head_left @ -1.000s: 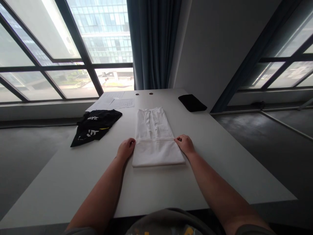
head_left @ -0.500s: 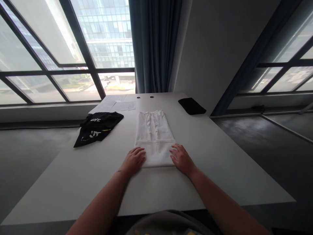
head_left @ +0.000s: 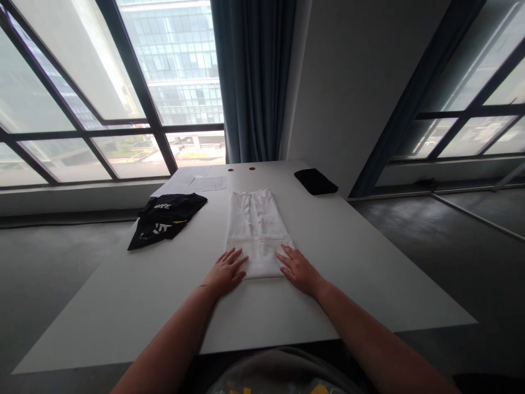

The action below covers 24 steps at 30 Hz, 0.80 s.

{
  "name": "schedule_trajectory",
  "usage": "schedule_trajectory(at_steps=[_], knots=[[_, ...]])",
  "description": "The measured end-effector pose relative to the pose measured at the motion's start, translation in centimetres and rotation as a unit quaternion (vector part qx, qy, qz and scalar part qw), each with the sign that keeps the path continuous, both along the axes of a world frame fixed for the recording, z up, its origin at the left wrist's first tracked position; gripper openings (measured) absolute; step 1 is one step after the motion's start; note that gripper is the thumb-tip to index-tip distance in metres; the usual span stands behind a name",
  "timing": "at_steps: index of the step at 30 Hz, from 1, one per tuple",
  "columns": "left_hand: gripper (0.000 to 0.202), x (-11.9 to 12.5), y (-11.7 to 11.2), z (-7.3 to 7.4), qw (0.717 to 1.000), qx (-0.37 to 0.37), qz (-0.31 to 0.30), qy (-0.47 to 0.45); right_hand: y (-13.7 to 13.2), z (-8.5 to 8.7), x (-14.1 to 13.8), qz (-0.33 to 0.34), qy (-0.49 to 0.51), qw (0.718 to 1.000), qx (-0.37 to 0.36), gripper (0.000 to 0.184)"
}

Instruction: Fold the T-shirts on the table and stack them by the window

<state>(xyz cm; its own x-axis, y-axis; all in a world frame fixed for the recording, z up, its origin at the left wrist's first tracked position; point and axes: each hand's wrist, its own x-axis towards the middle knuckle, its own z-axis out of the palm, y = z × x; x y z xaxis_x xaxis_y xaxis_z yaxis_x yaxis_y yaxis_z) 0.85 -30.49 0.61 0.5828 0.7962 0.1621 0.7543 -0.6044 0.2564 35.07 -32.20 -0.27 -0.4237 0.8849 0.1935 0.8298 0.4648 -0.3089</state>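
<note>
A white folded garment [head_left: 262, 219] lies flat on the white table [head_left: 164, 312] in front of me. Its near part is doubled over, and a vertical strip or placket with creases runs along its middle. On the near left corner rests my left hand [head_left: 228, 270], fingers spread and pointing forward. My right hand [head_left: 300, 270] lies on the near right corner, its fingers also spread flat on the cloth. Neither hand grips the fabric.
A black garment with white lettering [head_left: 166, 218] lies to the left. Sheets of paper [head_left: 205, 183] are at the far left of the table, and a black folded item [head_left: 315, 181] sits at the far right. Beyond stand a blue curtain [head_left: 254, 82] and windows.
Both hands have slid slightly inward over the cloth and their fingers have spread wider. The camera view has shifted a little; the garment itself stays in place.
</note>
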Motion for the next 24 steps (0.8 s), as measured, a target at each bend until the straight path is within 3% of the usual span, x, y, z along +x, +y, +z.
schedule_trajectory(at_steps=[4,8,10,18,24], knots=[[0.047,-2.1,-2.5,0.1,0.999,0.041,0.011,-0.033,-2.6,0.4,2.0,0.022,0.056,0.996,0.058,0.032],[0.024,-3.9,-4.1,-0.3,0.988,0.067,0.132,-0.036,-4.2,0.3,4.2,-0.034,0.084,0.991,0.103,0.019],[0.022,-4.0,-4.4,-0.2,0.986,0.066,0.149,-0.028,-4.4,0.2,4.7,-0.053,0.083,0.989,0.114,0.021],[0.023,-3.0,-4.9,0.9,0.989,0.067,0.128,-0.008,-4.3,0.6,4.2,-0.029,0.060,0.989,0.131,0.022],[0.024,-3.9,-7.4,1.0,0.996,0.034,0.061,-0.049,-7.2,1.4,5.1,0.042,0.115,0.987,0.108,0.021]])
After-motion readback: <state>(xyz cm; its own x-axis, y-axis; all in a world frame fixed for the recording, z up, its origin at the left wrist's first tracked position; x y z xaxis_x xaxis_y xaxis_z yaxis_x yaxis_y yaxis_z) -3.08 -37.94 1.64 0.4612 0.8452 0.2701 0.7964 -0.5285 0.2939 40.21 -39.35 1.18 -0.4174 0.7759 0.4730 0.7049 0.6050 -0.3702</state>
